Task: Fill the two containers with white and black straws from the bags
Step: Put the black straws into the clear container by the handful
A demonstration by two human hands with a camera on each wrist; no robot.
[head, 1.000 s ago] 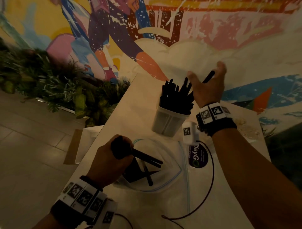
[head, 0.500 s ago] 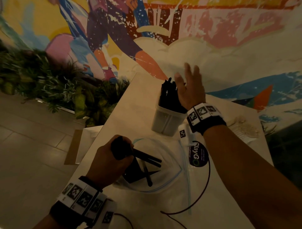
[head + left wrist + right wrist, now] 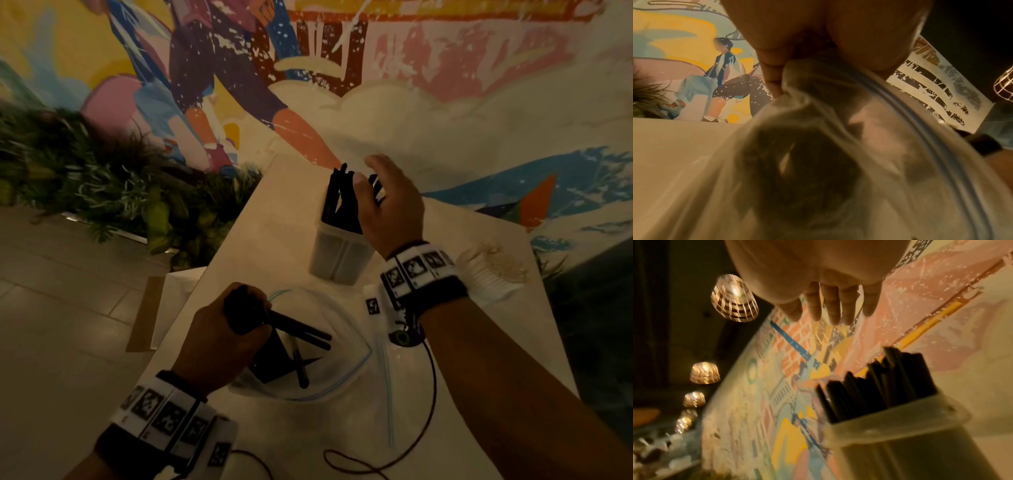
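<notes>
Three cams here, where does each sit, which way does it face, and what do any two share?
Head: worn on head, looks forward and down at the table; shows both forearms, left hand gripping the bag, right hand by the container.
Left wrist: looks along the fingers at the bunched bag and mural.
Right wrist: looks up past straight fingers at lamps; container of black straws below.
Shared: head and right wrist both show the container.

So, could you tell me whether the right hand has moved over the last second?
Yes. The right hand has come down and toward the person, from above the container of black straws to beside it, now empty.
</notes>
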